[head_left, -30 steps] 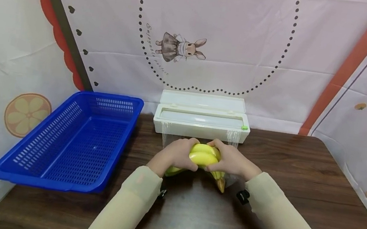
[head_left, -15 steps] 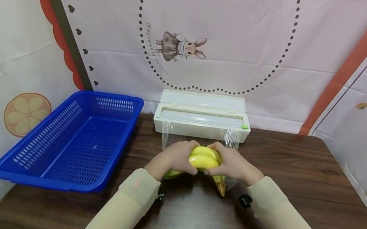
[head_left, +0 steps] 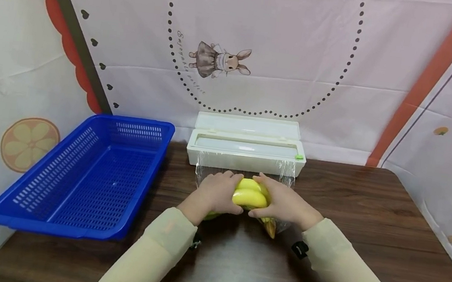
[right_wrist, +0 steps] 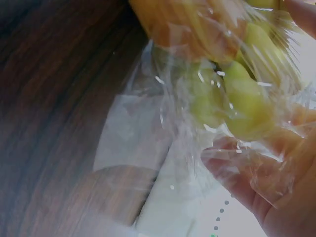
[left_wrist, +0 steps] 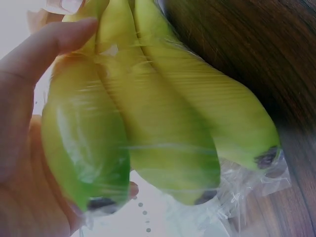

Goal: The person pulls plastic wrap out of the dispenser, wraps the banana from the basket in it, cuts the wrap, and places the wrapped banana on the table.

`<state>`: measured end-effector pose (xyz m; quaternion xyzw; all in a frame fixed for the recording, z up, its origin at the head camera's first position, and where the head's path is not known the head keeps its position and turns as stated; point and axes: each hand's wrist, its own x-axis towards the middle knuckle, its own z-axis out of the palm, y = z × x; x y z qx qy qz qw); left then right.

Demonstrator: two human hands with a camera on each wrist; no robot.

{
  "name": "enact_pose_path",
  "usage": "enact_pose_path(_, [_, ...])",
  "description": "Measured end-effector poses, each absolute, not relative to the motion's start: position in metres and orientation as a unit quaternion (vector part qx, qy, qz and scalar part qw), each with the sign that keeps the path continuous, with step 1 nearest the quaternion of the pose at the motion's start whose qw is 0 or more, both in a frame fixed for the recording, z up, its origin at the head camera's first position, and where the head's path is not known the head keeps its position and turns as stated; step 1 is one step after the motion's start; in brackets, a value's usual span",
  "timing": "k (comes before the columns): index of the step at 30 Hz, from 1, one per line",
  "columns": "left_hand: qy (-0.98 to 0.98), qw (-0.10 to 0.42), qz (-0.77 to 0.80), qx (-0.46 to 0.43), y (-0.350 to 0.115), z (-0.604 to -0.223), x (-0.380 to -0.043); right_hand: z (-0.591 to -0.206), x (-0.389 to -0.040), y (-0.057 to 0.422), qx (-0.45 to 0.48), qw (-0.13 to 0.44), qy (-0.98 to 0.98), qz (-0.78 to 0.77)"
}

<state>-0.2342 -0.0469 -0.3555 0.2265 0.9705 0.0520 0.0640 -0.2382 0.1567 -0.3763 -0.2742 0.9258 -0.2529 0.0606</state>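
Observation:
A bunch of yellow bananas (head_left: pixel 249 198) with green tips is held between both hands in front of the cling film dispenser (head_left: pixel 244 163). My left hand (head_left: pixel 215 194) grips its left side, and in the left wrist view the thumb (left_wrist: pixel 74 35) lies over film-covered bananas (left_wrist: pixel 163 118). On the other side my right hand (head_left: pixel 286 203) grips the bunch near its brown stem end (head_left: pixel 269 227). Clear cling film (head_left: pixel 288 172) runs from the dispenser down to the bananas. Loose film (right_wrist: pixel 133 133) hangs crumpled around the stem end in the right wrist view, partly covering my fingers.
The dispenser's white lid (head_left: pixel 249 125) stands raised, and a green slider (head_left: pixel 299 157) sits at its right end. To the left is a blue perforated basket (head_left: pixel 147 183). Patterned cloth (head_left: pixel 289 49) encloses the back and sides of the dark wooden table (head_left: pixel 362 216).
Both hands keep their grip and have drawn the bananas slightly toward me, rolling them a little so less of the stem end shows. The head view has shifted slightly.

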Motion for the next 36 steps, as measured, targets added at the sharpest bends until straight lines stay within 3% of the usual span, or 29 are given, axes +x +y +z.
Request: enact_pose_path(36, [0.964,0.022,0.046,0.261,-0.038,-0.343,-0.233,-0.368,-0.227,0.189,-0.245,0.018,0.935,-0.256])
